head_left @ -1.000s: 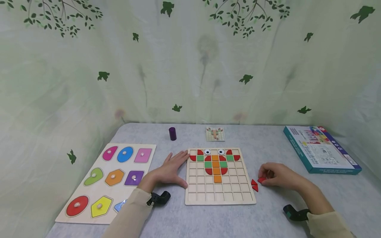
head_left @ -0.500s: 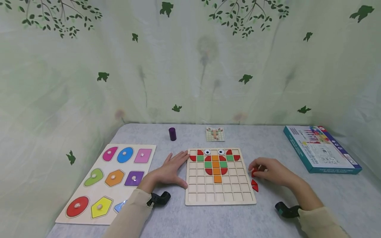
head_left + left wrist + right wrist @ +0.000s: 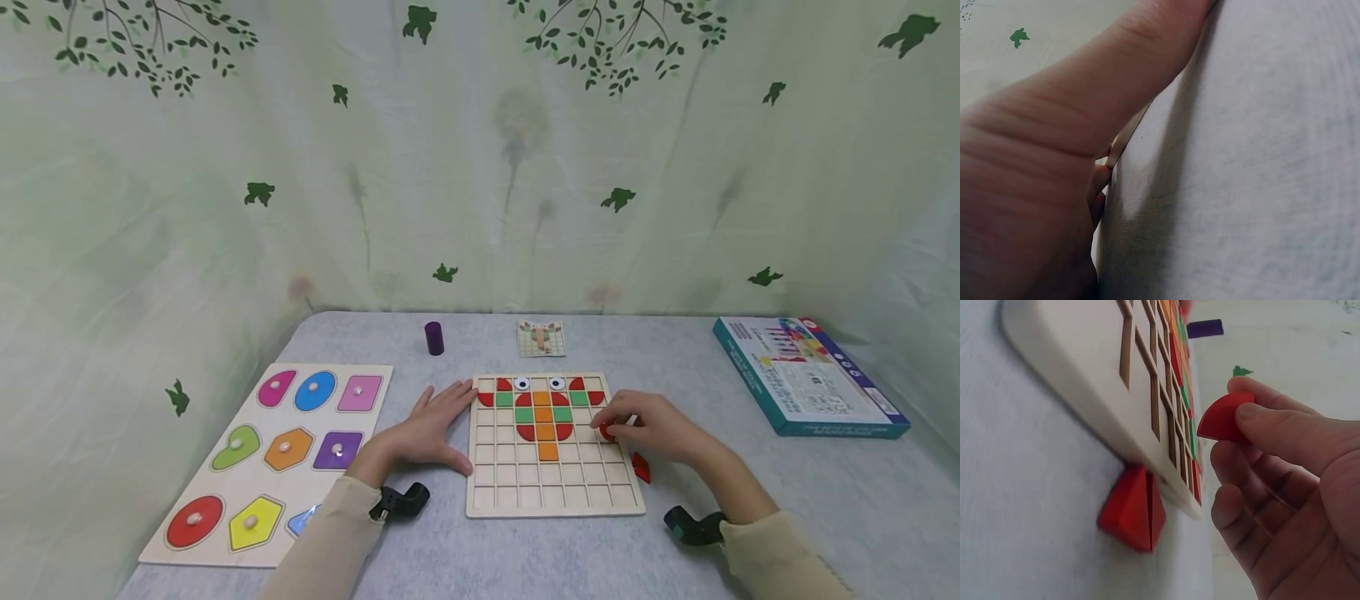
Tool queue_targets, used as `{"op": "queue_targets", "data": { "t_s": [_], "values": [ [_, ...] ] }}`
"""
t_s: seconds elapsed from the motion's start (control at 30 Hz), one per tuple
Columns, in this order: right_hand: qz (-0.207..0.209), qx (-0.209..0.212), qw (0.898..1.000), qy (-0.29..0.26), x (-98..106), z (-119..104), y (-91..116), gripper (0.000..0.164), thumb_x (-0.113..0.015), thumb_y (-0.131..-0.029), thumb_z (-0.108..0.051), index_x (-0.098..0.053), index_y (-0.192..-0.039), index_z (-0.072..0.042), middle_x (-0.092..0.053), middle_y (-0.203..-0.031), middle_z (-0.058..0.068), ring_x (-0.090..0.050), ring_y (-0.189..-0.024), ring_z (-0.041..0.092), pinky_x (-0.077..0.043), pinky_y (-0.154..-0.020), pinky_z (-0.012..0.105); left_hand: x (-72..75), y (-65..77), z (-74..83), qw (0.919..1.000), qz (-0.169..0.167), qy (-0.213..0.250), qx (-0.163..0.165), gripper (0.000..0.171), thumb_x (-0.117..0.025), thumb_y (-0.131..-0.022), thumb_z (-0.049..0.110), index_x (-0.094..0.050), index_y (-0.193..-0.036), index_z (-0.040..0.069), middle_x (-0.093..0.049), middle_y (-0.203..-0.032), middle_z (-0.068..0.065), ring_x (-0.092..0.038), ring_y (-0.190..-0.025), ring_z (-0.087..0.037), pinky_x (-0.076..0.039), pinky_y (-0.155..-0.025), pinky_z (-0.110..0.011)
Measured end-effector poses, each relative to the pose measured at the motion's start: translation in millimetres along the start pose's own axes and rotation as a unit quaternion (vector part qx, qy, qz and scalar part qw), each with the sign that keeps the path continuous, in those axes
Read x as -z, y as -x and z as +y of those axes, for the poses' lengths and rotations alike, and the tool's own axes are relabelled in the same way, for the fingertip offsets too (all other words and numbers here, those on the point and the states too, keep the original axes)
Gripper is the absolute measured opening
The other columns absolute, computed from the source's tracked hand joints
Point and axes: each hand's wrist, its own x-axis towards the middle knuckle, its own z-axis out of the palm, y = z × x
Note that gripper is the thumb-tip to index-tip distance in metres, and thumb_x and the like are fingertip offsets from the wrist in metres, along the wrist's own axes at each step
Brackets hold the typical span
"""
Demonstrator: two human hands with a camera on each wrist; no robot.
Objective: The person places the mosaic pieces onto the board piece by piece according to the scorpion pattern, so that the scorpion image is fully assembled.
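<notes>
My right hand (image 3: 651,427) pinches a red quarter-circle piece (image 3: 1225,419) between thumb and fingers, over the right part of the wooden grid board (image 3: 510,498). Spread along the board's left edge, my left hand (image 3: 429,429) touches it with fingertips and thumb, fingers straight. Orange squares (image 3: 548,452), green squares (image 3: 579,398) and red quarter-circles (image 3: 527,432) fill cells in the upper middle, with two eye pieces (image 3: 557,383) near the top. Beside the board's right edge lie red triangular pieces (image 3: 1134,509). In the left wrist view the thumb hides most of the board.
Left of the board lies a knob puzzle (image 3: 225,467) with coloured shapes. Behind stand a dark purple cylinder (image 3: 434,338) and a small pattern card (image 3: 542,339). A teal-edged box (image 3: 813,379) lies at the back right. A printed curtain (image 3: 480,167) hangs behind the table.
My right hand has picked up the red quarter-circle piece from beside the board and carried it left over the grid. The left hand has stayed in place.
</notes>
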Motion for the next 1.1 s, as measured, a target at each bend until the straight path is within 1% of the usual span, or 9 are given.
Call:
{"op": "queue_targets", "data": {
  "t_s": [0.17,0.23,0.33,0.47,0.6,0.77,0.93,1.1],
  "values": [
    [-0.018,0.008,1.000,-0.013,-6.6,-7.5,-4.0,0.021,-0.070,-0.093,-0.011,-0.077,-0.108,-0.023,-0.067,-0.099,-0.006,-0.056,-0.089,0.010,-0.052,-0.076,0.020,-0.7,-0.4,0.5,1.0000,0.002,0.001,-0.006,0.121,-0.085,-0.070,0.055,-0.020,-0.160,0.007,-0.014,-0.169,-0.009,-0.007,-0.158,-0.031,0.003,-0.125,-0.060],
    [-0.024,0.012,1.000,-0.015,-9.7,-11.0,-5.7,0.022,-0.069,-0.093,-0.011,-0.077,-0.108,-0.024,-0.067,-0.099,-0.008,-0.055,-0.091,0.011,-0.051,-0.078,0.020,-0.9,-0.4,0.0,1.0000,0.002,0.000,-0.003,0.121,-0.085,-0.070,0.056,-0.020,-0.160,0.008,-0.014,-0.170,-0.008,-0.007,-0.158,-0.030,0.004,-0.125,-0.060],
    [-0.036,0.019,0.999,-0.025,-14.9,-16.3,-8.5,0.022,-0.069,-0.093,-0.010,-0.076,-0.110,-0.022,-0.068,-0.101,-0.008,-0.057,-0.090,0.011,-0.052,-0.080,0.020,-1.0,-0.4,-0.7,1.0000,0.002,-0.003,0.002,0.122,-0.085,-0.070,0.057,-0.019,-0.161,0.010,-0.013,-0.170,-0.007,-0.006,-0.158,-0.029,0.004,-0.125,-0.059],
    [-0.052,0.017,0.997,-0.053,-21.5,-23.1,-11.6,0.018,-0.068,-0.095,-0.012,-0.071,-0.110,-0.018,-0.068,-0.101,-0.006,-0.059,-0.087,0.011,-0.053,-0.078,0.020,-1.2,-0.7,-1.3,1.0000,0.003,-0.006,0.004,0.122,-0.085,-0.069,0.058,-0.019,-0.161,0.011,-0.013,-0.170,-0.005,-0.006,-0.158,-0.028,0.005,-0.126,-0.059],
    [-0.057,0.021,0.996,-0.073,-27.5,-28.8,-13.3,0.012,-0.068,-0.095,-0.015,-0.069,-0.106,-0.019,-0.067,-0.098,-0.006,-0.059,-0.086,0.011,-0.053,-0.077,0.020,-0.9,-0.4,-1.0,1.0000,0.003,-0.003,0.002,0.122,-0.085,-0.069,0.057,-0.019,-0.161,0.011,-0.013,-0.170,-0.005,-0.006,-0.158,-0.028,0.005,-0.125,-0.059],
    [-0.069,0.024,0.993,-0.094,-34.1,-33.6,-13.5,0.011,-0.069,-0.094,-0.014,-0.069,-0.104,-0.019,-0.067,-0.097,-0.005,-0.059,-0.087,0.011,-0.053,-0.077,0.020,-0.7,-0.1,-0.7,1.0000,0.001,-0.004,0.004,0.122,-0.085,-0.070,0.057,-0.019,-0.161,0.011,-0.012,-0.170,-0.005,-0.005,-0.158,-0.028,0.005,-0.126,-0.058],
    [-0.080,0.027,0.992,-0.094,-41.1,-38.7,-13.5,0.013,-0.070,-0.093,-0.013,-0.068,-0.103,-0.021,-0.066,-0.096,-0.007,-0.059,-0.086,0.010,-0.054,-0.077,0.021,-1.0,-0.4,-1.1,1.0000,0.002,-0.006,0.004,0.122,-0.084,-0.070,0.058,-0.019,-0.161,0.011,-0.012,-0.170,-0.005,-0.006,-0.158,-0.028,0.005,-0.126,-0.059],
    [-0.079,0.042,0.992,-0.089,-46.6,-39.8,-14.0,0.014,-0.070,-0.093,-0.011,-0.068,-0.103,-0.020,-0.067,-0.095,-0.007,-0.060,-0.085,0.009,-0.055,-0.077,0.022,-0.8,-0.6,-1.2,0.9999,-0.001,-0.011,0.006,0.122,-0.084,-0.070,0.058,-0.018,-0.161,0.011,-0.011,-0.170,-0.005,-0.005,-0.158,-0.027,0.005,-0.126,-0.058]
  ]
}}
